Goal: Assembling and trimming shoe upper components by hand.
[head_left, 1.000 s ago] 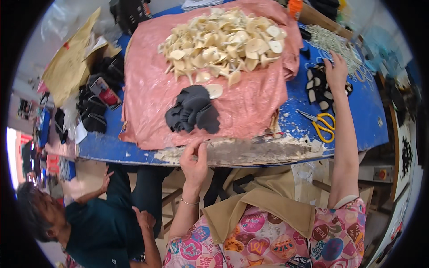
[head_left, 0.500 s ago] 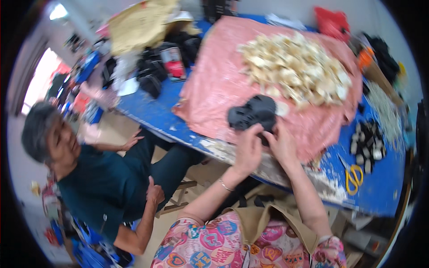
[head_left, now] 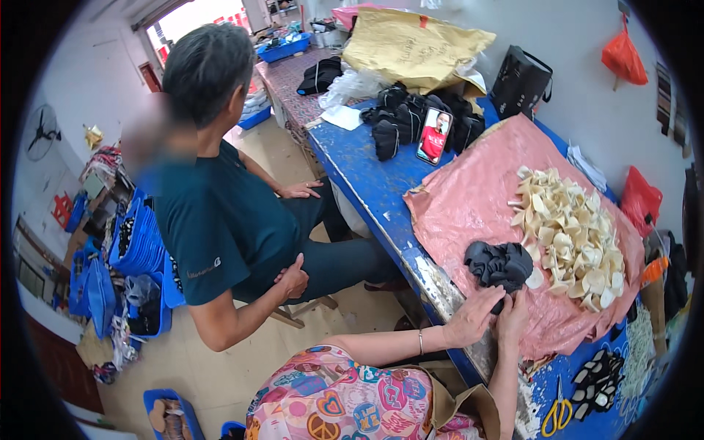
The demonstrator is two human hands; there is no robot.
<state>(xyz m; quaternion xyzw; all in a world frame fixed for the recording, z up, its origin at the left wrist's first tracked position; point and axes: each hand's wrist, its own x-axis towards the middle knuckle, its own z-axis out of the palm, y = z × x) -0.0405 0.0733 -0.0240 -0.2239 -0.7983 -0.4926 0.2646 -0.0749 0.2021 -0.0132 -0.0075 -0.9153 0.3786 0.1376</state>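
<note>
Both hands meet in front of a pile of soft black curved pieces, on the near part of a pink sheet. A small black piece shows between the fingertips. My left hand, a bracelet at its wrist, has its fingers pressed together against this piece. From the other side, my right hand pinches it; its lower fingers are partly hidden. Just beyond the black pile lies a large heap of cream-coloured cupped pieces, with one loose cream disc beside the black pile.
A person in a dark green shirt sits at my left, by the blue table. A phone leans on black bundles. Yellow-handled scissors and black-and-white pieces lie at the near right.
The view has swung left, so the table and my hands appear further right. The seated person's head has turned away toward the table's far end. My hands stay at the black pile.
</note>
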